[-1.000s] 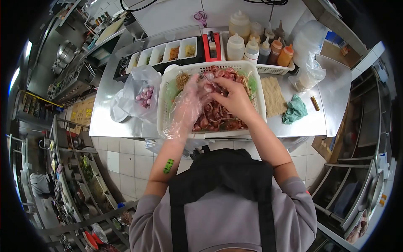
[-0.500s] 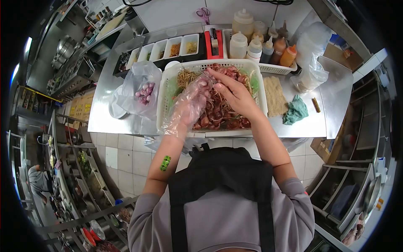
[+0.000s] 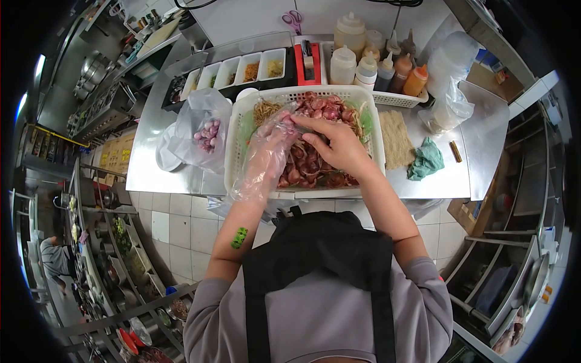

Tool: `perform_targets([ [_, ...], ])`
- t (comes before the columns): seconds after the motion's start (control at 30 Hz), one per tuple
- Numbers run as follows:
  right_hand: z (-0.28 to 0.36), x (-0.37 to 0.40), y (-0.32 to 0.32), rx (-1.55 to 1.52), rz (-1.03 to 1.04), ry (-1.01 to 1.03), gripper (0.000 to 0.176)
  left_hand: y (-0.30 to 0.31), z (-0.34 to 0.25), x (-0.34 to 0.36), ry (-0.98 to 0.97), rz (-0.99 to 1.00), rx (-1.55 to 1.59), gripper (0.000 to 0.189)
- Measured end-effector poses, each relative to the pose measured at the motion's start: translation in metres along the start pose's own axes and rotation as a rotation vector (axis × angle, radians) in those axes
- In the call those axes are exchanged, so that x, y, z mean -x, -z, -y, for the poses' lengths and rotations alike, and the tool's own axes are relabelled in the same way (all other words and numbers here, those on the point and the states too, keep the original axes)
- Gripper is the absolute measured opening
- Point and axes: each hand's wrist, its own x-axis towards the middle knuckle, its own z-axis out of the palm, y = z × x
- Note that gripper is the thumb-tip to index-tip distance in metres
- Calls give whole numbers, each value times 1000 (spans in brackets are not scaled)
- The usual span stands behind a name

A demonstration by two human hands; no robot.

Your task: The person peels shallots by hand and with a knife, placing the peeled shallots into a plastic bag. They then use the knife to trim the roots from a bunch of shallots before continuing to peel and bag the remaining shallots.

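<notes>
Working both hands over the white basket [image 3: 231, 151], set along the near edge of the steel tabletop [image 3: 148, 176], I've got the L hand [image 3: 265, 158] in a loose clear glove [image 3: 251, 181] and the bare R hand [image 3: 344, 150] meeting it above the basket's middle. L fingers bunch under the plastic, prob. round a small bulb, but glare hides it, so can't tell for sure. R thumb and index reach to the L fingertips w/ a narrow gap btw. them; whether they pinch anything, or a tool sits there, can't tell.

Progress, my read: early to mid. Reddish bulbs [image 3: 327, 109] heap at the basket's far edge, w/ more, darker pcs. [image 3: 308, 166] toward its near edge, so most is prob. left to handle. A small lot of paler, smoother bulbs [image 3: 208, 136] lies in the clear bag [image 3: 183, 132] just L of the basket, toward the tabletop's L side; looks like the finished lot, approx. a few handfuls. Dry stringy bits [image 3: 264, 111] sit in the basket's far L corner, likely trimmings. Can't tell exact counts, b/c both piles overlap.
</notes>
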Motion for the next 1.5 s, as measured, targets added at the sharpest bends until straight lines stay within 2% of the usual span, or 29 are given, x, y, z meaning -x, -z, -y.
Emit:
perform_targets([
  [0.13,6,3,-1,202,-32,-12,34,-11,-5,9,-62,-39,-142,34],
  [0.37,10,2,0,297,-12,-74,27,-3,2,6,-121,-43,-274,34],
  [0.43,3,0,-2,175,-59,7,27,-2,1,7,-130,-22,-281,34],
  [0.67,-14,0,4,-82,-142,-60,25,-19,-5,11,-115,-36,-370,35],
  [0.83,-3,1,7,-110,-75,-25,28,-13,-2,10,-184,55,-282,36],
  [1.0,-5,1,5,-116,-14,-6,31,-11,-5,11,-103,27,-266,30],
  [1.1,-7,0,6,-50,4,-5,30,-8,-2,11,-134,94,-189,30],
  [1.17,-6,0,8,-41,66,-53,32,-11,-4,12,-110,59,-230,31],
  [1.3,-5,0,6,-94,45,-26,31,-22,-11,15,-39,-31,-244,35],
  [1.4,-4,0,5,-96,32,-43,30,-18,-12,14,-27,-9,-281,35],
  [1.5,-7,1,1,-59,-2,16,30,-21,-11,18,-87,-13,-251,29],
])
